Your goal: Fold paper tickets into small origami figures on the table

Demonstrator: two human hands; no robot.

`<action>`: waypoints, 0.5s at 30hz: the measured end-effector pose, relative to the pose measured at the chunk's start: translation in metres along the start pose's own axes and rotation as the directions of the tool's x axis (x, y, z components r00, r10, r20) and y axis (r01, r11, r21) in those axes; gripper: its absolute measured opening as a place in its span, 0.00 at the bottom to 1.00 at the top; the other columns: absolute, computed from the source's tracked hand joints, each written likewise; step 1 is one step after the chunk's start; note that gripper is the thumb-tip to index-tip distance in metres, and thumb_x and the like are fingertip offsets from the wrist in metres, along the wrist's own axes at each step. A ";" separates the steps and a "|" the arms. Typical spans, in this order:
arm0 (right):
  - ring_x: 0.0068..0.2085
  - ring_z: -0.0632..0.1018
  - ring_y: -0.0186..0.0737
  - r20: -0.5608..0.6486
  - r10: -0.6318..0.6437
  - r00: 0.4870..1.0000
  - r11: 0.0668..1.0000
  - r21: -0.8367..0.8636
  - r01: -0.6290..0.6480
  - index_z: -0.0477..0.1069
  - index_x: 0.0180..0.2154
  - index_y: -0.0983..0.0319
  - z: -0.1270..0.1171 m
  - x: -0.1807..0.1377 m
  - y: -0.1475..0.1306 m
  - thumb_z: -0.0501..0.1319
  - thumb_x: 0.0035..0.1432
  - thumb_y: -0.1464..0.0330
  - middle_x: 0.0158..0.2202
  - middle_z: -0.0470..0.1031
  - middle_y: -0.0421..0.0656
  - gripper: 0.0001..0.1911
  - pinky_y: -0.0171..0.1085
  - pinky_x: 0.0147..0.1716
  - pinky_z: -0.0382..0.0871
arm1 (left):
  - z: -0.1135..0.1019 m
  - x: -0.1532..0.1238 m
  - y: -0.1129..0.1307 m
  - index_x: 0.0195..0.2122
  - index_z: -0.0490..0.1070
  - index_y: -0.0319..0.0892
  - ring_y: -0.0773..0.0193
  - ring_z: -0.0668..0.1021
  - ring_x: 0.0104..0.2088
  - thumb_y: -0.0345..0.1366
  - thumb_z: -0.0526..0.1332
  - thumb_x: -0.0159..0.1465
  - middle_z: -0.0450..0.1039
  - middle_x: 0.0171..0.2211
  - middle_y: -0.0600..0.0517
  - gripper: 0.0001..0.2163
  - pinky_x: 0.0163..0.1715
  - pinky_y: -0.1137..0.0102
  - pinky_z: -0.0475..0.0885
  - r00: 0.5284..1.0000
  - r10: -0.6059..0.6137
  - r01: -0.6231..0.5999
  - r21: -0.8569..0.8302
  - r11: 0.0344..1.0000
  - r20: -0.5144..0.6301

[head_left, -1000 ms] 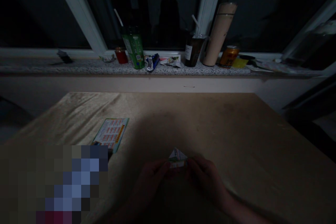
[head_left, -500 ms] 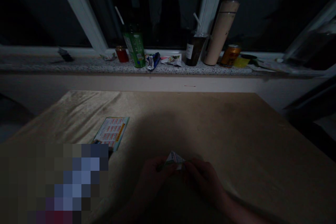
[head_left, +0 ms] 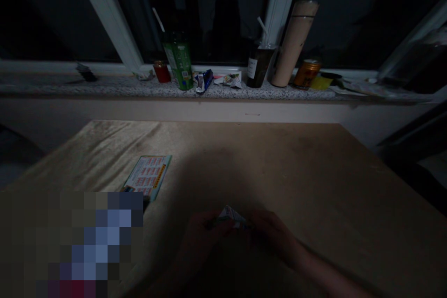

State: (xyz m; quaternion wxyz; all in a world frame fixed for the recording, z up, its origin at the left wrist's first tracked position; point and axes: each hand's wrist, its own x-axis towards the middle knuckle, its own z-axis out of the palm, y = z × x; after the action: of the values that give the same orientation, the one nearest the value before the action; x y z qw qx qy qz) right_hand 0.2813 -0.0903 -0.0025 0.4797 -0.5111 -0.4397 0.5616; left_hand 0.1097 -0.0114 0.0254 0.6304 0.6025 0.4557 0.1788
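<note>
Both hands meet low over the near middle of the tan table (head_left: 314, 163) in dim light. My left hand (head_left: 202, 237) and my right hand (head_left: 270, 235) pinch a small folded piece of printed paper (head_left: 231, 215) between their fingertips. The paper shows white and green and lies tilted, nearly flat, with only its top edge clear of the fingers. A printed leaflet (head_left: 148, 177) with red and yellow rows lies flat on the table to the left of my left hand.
A stone windowsill (head_left: 104, 86) runs along the back with a green cup with straw (head_left: 179, 63), a red jar (head_left: 162, 71), wrappers (head_left: 202, 80), a dark cup (head_left: 257, 65), a tall beige cup (head_left: 292, 42) and a gold can (head_left: 305, 73). A blurred patch covers the near left.
The folded paper has tipped from standing as a small peak to lying lower and flatter between my fingers. Both hands stayed in place.
</note>
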 end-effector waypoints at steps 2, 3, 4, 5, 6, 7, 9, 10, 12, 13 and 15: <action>0.25 0.69 0.33 0.053 -0.046 0.998 0.993 -0.103 0.051 0.71 0.26 0.65 -0.001 -0.002 -0.003 0.52 0.61 0.52 0.23 0.69 0.41 0.25 0.33 0.27 0.62 | 0.000 0.000 0.000 0.27 0.78 0.41 0.59 0.77 0.30 0.42 0.63 0.53 0.77 0.25 0.54 0.10 0.30 0.72 0.67 1.000 0.020 -0.020 0.010 1.000 -0.008; 0.26 0.69 0.33 0.076 -0.061 0.995 0.984 -0.164 0.073 0.71 0.26 0.64 -0.001 -0.003 -0.004 0.52 0.61 0.52 0.23 0.69 0.40 0.24 0.32 0.27 0.62 | -0.001 0.001 -0.001 0.26 0.78 0.41 0.59 0.77 0.30 0.42 0.63 0.53 0.77 0.24 0.54 0.09 0.30 0.72 0.67 0.999 0.026 -0.026 0.024 0.999 -0.019; 0.27 0.69 0.34 0.096 -0.068 0.993 0.971 -0.224 0.088 0.71 0.27 0.64 -0.001 -0.004 -0.004 0.52 0.61 0.53 0.24 0.69 0.40 0.23 0.32 0.27 0.62 | -0.001 0.001 -0.001 0.26 0.78 0.41 0.59 0.77 0.30 0.42 0.63 0.53 0.77 0.25 0.54 0.09 0.30 0.72 0.67 0.999 0.032 -0.030 0.038 0.999 -0.033; 0.28 0.69 0.34 0.108 -0.070 0.992 0.956 -0.277 0.098 0.71 0.28 0.64 0.000 -0.004 -0.005 0.52 0.61 0.53 0.25 0.69 0.40 0.23 0.32 0.27 0.62 | -0.001 0.001 -0.002 0.26 0.78 0.41 0.59 0.77 0.30 0.42 0.64 0.52 0.77 0.25 0.54 0.09 0.30 0.72 0.67 0.998 0.034 -0.031 0.049 0.998 -0.045; 0.29 0.70 0.35 0.115 -0.070 0.991 0.942 -0.320 0.103 0.72 0.30 0.63 0.000 -0.005 -0.004 0.52 0.62 0.54 0.26 0.70 0.41 0.22 0.32 0.28 0.63 | -0.001 0.001 -0.002 0.27 0.78 0.41 0.58 0.77 0.31 0.42 0.64 0.52 0.78 0.25 0.54 0.10 0.31 0.72 0.68 0.998 0.031 -0.028 0.062 0.998 -0.053; 0.31 0.71 0.36 0.115 -0.070 0.991 0.930 -0.352 0.106 0.72 0.31 0.63 0.001 -0.006 -0.004 0.51 0.62 0.55 0.28 0.71 0.41 0.21 0.33 0.30 0.64 | -0.001 0.001 -0.002 0.27 0.78 0.41 0.57 0.78 0.31 0.42 0.64 0.52 0.78 0.26 0.54 0.10 0.31 0.71 0.68 0.998 0.021 -0.016 0.075 0.997 -0.062; 0.34 0.72 0.38 0.103 -0.075 0.992 0.913 -0.393 0.110 0.72 0.34 0.62 0.003 -0.007 -0.003 0.48 0.64 0.57 0.30 0.73 0.42 0.20 0.35 0.35 0.66 | -0.001 0.000 -0.002 0.28 0.78 0.41 0.56 0.78 0.32 0.42 0.64 0.52 0.78 0.26 0.53 0.10 0.31 0.70 0.69 0.997 -0.003 0.010 0.095 0.995 -0.076; 0.35 0.73 0.38 0.091 -0.078 0.993 0.905 -0.411 0.109 0.72 0.34 0.62 0.004 -0.007 -0.003 0.47 0.65 0.57 0.31 0.74 0.42 0.21 0.35 0.36 0.66 | -0.001 0.000 -0.002 0.29 0.78 0.41 0.56 0.78 0.32 0.42 0.64 0.51 0.78 0.27 0.53 0.10 0.32 0.70 0.69 0.997 -0.011 0.019 0.102 0.995 -0.076; 0.34 0.74 0.38 0.058 -0.082 0.995 0.888 -0.448 0.100 0.72 0.34 0.62 0.005 -0.007 -0.002 0.45 0.66 0.59 0.31 0.74 0.43 0.21 0.35 0.36 0.66 | -0.001 -0.001 -0.002 0.30 0.78 0.40 0.55 0.78 0.33 0.41 0.64 0.51 0.79 0.28 0.52 0.10 0.33 0.69 0.70 0.997 -0.018 0.026 0.101 0.995 -0.075; 0.33 0.74 0.38 0.042 -0.086 0.995 0.879 -0.466 0.096 0.72 0.34 0.62 0.006 -0.007 -0.002 0.45 0.66 0.59 0.31 0.75 0.43 0.21 0.35 0.35 0.67 | -0.001 -0.001 -0.001 0.31 0.78 0.40 0.54 0.78 0.34 0.40 0.64 0.51 0.79 0.29 0.51 0.10 0.34 0.69 0.70 0.997 -0.020 0.027 0.090 0.996 -0.079; 0.32 0.74 0.37 0.018 -0.089 0.996 0.867 -0.490 0.086 0.72 0.34 0.62 0.007 -0.007 -0.001 0.45 0.66 0.59 0.31 0.76 0.43 0.21 0.33 0.33 0.67 | -0.002 -0.001 0.000 0.36 0.77 0.40 0.54 0.78 0.36 0.38 0.65 0.50 0.79 0.33 0.50 0.13 0.36 0.69 0.71 0.995 -0.015 0.020 0.049 0.999 -0.098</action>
State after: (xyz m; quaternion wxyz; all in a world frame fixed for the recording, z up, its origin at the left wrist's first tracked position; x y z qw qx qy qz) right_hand 0.2746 -0.0974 0.0007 0.3605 -0.5970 -0.5892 0.4081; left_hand 0.1075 -0.0114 0.0256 0.5937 0.6044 0.4956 0.1913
